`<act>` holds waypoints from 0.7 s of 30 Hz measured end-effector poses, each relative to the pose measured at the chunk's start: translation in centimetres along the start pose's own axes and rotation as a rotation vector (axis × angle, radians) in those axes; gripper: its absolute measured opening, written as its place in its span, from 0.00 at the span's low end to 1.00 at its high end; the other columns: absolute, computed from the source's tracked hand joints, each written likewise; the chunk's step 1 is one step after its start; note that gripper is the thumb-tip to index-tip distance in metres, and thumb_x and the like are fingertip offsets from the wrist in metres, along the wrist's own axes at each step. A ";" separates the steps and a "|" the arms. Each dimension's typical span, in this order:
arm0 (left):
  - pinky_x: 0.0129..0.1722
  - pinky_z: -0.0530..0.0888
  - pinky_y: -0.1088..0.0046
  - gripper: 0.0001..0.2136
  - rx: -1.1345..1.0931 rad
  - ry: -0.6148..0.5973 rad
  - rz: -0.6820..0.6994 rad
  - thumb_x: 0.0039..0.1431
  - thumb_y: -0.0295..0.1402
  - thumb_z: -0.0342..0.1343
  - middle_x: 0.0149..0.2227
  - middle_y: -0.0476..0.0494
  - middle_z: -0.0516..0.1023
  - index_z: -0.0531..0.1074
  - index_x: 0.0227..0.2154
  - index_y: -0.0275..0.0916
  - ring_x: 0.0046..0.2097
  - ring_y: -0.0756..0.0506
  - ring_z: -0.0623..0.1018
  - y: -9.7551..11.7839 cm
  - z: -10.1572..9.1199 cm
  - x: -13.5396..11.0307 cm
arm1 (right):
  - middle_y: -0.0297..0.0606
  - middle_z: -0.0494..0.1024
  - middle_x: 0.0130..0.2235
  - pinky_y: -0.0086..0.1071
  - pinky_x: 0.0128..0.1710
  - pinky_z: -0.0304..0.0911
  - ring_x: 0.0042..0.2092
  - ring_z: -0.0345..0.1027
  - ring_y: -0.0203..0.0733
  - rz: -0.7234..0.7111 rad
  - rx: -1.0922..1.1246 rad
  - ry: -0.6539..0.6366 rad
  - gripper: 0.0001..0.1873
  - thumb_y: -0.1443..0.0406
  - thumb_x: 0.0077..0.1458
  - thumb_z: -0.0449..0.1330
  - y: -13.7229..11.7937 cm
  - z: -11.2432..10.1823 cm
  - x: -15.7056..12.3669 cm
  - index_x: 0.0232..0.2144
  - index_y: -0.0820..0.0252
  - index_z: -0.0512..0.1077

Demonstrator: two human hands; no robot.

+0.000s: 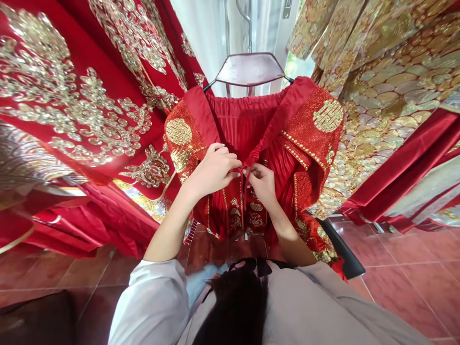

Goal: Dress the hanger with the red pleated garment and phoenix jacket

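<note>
A red jacket with gold embroidery hangs on a hanger in front of me, over a pleated red skirt. My left hand and my right hand meet at the jacket's front opening. Both are closed in a pinch on a small red fastening cord at the middle of the front. The fingertips of the two hands nearly touch.
More red and gold embroidered garments hang close on the left and on the right. A red tiled floor lies below. A dark stand foot reaches out under the jacket. A bright window is behind the hanger.
</note>
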State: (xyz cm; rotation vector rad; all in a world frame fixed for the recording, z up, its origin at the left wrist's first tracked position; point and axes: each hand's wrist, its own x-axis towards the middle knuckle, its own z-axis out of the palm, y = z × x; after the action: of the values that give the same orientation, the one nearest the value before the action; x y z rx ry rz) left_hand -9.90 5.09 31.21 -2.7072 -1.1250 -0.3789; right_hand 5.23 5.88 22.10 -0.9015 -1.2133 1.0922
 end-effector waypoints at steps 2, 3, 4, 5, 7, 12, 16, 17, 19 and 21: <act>0.51 0.60 0.57 0.08 -0.010 0.000 0.012 0.58 0.28 0.49 0.29 0.45 0.74 0.73 0.29 0.38 0.36 0.44 0.69 0.0 0.1 0.1 | 0.30 0.66 0.21 0.24 0.21 0.56 0.22 0.55 0.29 -0.019 -0.045 0.022 0.18 0.53 0.41 0.64 -0.1 -0.3 0.1 0.24 0.63 0.70; 0.51 0.60 0.58 0.08 -0.009 0.003 0.014 0.58 0.28 0.49 0.29 0.45 0.74 0.73 0.29 0.38 0.36 0.44 0.69 0.1 0.2 0.1 | 0.30 0.66 0.20 0.24 0.22 0.55 0.22 0.56 0.29 -0.034 -0.075 0.034 0.17 0.54 0.42 0.63 -0.2 -0.5 0.1 0.23 0.63 0.69; 0.51 0.60 0.58 0.09 -0.005 0.010 0.015 0.58 0.28 0.49 0.29 0.45 0.74 0.73 0.28 0.38 0.36 0.44 0.69 0.2 0.2 0.2 | 0.30 0.66 0.20 0.25 0.23 0.55 0.22 0.56 0.29 -0.049 -0.110 0.039 0.16 0.55 0.43 0.62 -0.3 -0.6 0.1 0.22 0.63 0.69; 0.51 0.60 0.58 0.09 0.003 0.020 0.014 0.58 0.28 0.49 0.29 0.45 0.74 0.73 0.29 0.38 0.36 0.43 0.69 0.3 0.2 0.3 | 0.30 0.66 0.20 0.25 0.23 0.54 0.22 0.55 0.29 -0.061 -0.147 0.037 0.15 0.56 0.45 0.61 -0.4 -0.7 0.1 0.22 0.63 0.68; 0.50 0.61 0.57 0.09 0.027 0.048 0.011 0.59 0.28 0.48 0.30 0.44 0.75 0.74 0.30 0.38 0.36 0.43 0.69 0.4 0.0 0.3 | 0.30 0.65 0.19 0.25 0.23 0.53 0.22 0.54 0.30 -0.064 -0.203 0.005 0.14 0.57 0.46 0.59 0.1 -0.8 -0.1 0.21 0.63 0.67; 0.48 0.62 0.55 0.12 0.027 0.178 0.008 0.61 0.30 0.46 0.33 0.44 0.77 0.75 0.36 0.41 0.37 0.42 0.70 0.0 -1.1 -1.4 | 0.33 0.66 0.19 0.26 0.25 0.56 0.23 0.58 0.32 0.031 -0.410 -0.153 0.18 0.55 0.48 0.56 4.9 -2.0 -2.2 0.17 0.61 0.62; 0.50 0.64 0.56 0.11 -0.067 0.196 0.019 0.63 0.32 0.46 0.36 0.44 0.76 0.75 0.35 0.42 0.40 0.43 0.72 -0.6 -1.7 -3.4 | 0.33 0.64 0.14 0.26 0.20 0.53 0.18 0.58 0.34 0.081 -0.522 -0.226 0.17 0.58 0.44 0.61 5.3 -5.8 -3.9 0.13 0.60 0.63; 0.50 0.66 0.58 0.10 -0.095 0.238 0.006 0.63 0.33 0.46 0.39 0.44 0.76 0.74 0.35 0.42 0.43 0.43 0.72 -0.6 -1.7 -3.6 | 0.33 0.66 0.15 0.27 0.20 0.53 0.19 0.59 0.35 0.067 -0.561 -0.205 0.15 0.59 0.44 0.62 3.9 -6.9 -3.9 0.14 0.60 0.66; 0.47 0.69 0.62 0.10 -0.142 0.422 -0.114 0.62 0.37 0.48 0.43 0.42 0.74 0.72 0.37 0.41 0.46 0.43 0.72 -0.6 -1.4 -3.4 | 0.35 0.68 0.18 0.28 0.23 0.54 0.21 0.60 0.36 -0.010 -0.662 -0.043 0.13 0.59 0.48 0.60 -0.2 -8.8 -3.3 0.18 0.59 0.69; 0.43 0.72 0.64 0.12 -0.151 0.613 -0.329 0.61 0.42 0.49 0.40 0.42 0.74 0.70 0.38 0.40 0.42 0.43 0.74 -0.8 -0.7 -2.3 | 0.37 0.69 0.21 0.30 0.27 0.57 0.22 0.60 0.36 -0.288 -0.897 0.379 0.16 0.56 0.57 0.54 -4.9 -9.3 -1.8 0.25 0.60 0.72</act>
State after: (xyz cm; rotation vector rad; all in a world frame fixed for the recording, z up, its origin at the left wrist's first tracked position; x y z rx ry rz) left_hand -12.15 3.90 31.27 -2.2364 -1.3644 -1.2799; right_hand 15.18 3.12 24.85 -1.4627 -1.4521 0.0818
